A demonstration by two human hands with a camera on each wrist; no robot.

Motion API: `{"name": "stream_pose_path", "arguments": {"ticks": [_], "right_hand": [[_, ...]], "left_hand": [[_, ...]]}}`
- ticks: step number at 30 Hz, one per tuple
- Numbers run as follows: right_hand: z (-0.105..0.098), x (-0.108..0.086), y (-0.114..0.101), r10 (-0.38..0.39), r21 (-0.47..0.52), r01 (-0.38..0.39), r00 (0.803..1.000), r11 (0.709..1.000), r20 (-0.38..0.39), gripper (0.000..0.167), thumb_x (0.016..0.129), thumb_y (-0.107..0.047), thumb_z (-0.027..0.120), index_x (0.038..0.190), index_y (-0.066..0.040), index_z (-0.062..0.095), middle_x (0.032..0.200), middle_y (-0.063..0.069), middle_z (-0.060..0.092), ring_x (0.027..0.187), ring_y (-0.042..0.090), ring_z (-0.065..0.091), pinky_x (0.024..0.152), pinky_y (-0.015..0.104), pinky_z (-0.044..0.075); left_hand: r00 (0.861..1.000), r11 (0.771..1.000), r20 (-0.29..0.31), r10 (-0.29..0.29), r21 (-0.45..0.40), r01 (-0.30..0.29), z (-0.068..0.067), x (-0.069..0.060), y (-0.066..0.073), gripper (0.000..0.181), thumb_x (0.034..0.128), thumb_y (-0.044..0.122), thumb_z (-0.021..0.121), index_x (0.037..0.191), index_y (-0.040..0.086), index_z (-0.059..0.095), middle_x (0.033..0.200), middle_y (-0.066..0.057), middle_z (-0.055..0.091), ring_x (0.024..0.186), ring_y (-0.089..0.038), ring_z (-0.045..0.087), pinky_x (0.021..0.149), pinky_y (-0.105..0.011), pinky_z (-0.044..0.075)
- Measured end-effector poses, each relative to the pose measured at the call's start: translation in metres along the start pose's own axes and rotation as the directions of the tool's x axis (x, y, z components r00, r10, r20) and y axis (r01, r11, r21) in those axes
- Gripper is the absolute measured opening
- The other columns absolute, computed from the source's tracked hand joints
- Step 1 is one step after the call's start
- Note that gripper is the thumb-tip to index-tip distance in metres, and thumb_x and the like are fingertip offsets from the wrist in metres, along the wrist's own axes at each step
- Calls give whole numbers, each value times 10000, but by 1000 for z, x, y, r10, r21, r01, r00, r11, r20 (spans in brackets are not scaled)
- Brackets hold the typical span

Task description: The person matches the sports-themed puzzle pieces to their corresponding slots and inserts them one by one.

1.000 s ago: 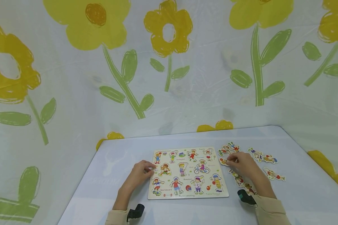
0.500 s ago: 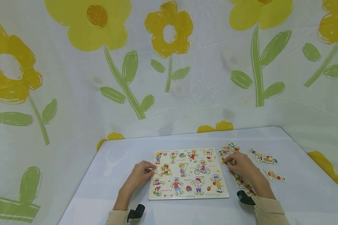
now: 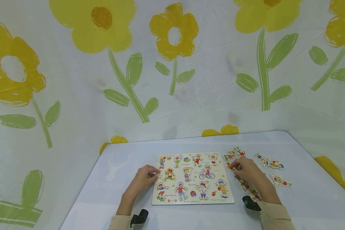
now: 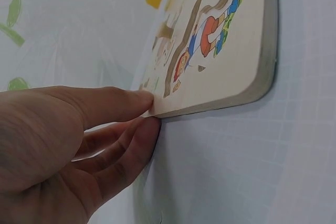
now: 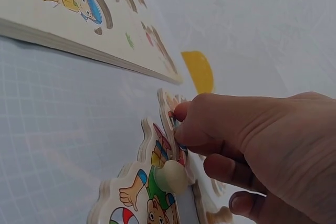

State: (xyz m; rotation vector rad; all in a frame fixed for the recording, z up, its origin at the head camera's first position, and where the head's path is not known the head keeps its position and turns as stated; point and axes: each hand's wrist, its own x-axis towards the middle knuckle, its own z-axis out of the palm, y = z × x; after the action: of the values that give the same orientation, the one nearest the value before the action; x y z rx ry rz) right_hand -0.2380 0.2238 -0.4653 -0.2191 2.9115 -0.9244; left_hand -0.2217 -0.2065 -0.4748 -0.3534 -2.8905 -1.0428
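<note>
A wooden peg puzzle board point(image 3: 230, 198) with printed children playing sports lies flat on the table. My left hand point(image 3: 145, 177) holds its left edge; in the left wrist view the thumb point(image 4: 118, 104) is on top and the fingers are against the side. To the right of the board, my right hand point(image 3: 248, 169) pinches a cut-out child-figure puzzle piece point(image 5: 166, 111) between thumb and forefinger. That piece is partly hidden by the fingers. Close by lies a piece with a green-shirted figure point(image 5: 155, 187) and a round wooden knob point(image 5: 173, 177).
Several loose puzzle pieces surround the right hand, among them a pair point(image 3: 268, 161) farther right and one with a racket point(image 3: 280, 180). A flower-printed cloth point(image 3: 189, 111) hangs behind the white table point(image 3: 118, 159).
My right hand has shifted slightly, and the piece at its fingertips has moved a little to the right. The left hand stays at the board's edge. The head view has tilted slightly.
</note>
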Motion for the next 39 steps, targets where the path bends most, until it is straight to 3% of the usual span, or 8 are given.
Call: {"name": "stream_pose_path", "arguments": {"ticks": [15, 25, 34, 39], "right_hand": [[0, 2, -4, -22, -18, 22, 1000, 1000, -5, 170, 856, -79, 683, 1019, -99, 726, 916, 23, 652, 762, 153, 530, 635, 259, 455], [7, 4, -13, -141, -9, 140, 989, 990, -38, 99, 874, -84, 675, 968, -82, 705, 855, 1, 645, 688, 108, 538, 548, 237, 460], [18, 22, -44, -205, -29, 204, 978, 979, -26, 53, 890, -139, 696, 937, -126, 717, 815, -49, 640, 724, 104, 519, 640, 233, 455], [26, 33, -63, -231, -11, 231, 973, 973, 7, 55, 898, -138, 688, 944, -124, 714, 808, -58, 640, 726, 95, 524, 680, 243, 468]], "left_hand": [[1000, 1000, 6, -8, 3, 8, -3, -2, 1, 185, 845, 55, 726, 1024, 95, 753, 1061, -90, 662, 831, -124, 616, 666, -221, 487], [1000, 1000, 3, 21, 3, -21, 0, -1, -2, 194, 847, 45, 711, 1035, 73, 750, 1071, -113, 662, 831, -132, 624, 665, -223, 497], [1000, 1000, 4, -5, 12, 5, -1, -1, 2, 181, 853, 50, 715, 1027, 84, 753, 1061, -101, 658, 841, -134, 617, 665, -216, 483], [1000, 1000, 1, 8, 9, -8, 0, 0, 0, 182, 850, 47, 716, 1024, 82, 754, 1071, -111, 658, 836, -135, 628, 661, -215, 492]]}}
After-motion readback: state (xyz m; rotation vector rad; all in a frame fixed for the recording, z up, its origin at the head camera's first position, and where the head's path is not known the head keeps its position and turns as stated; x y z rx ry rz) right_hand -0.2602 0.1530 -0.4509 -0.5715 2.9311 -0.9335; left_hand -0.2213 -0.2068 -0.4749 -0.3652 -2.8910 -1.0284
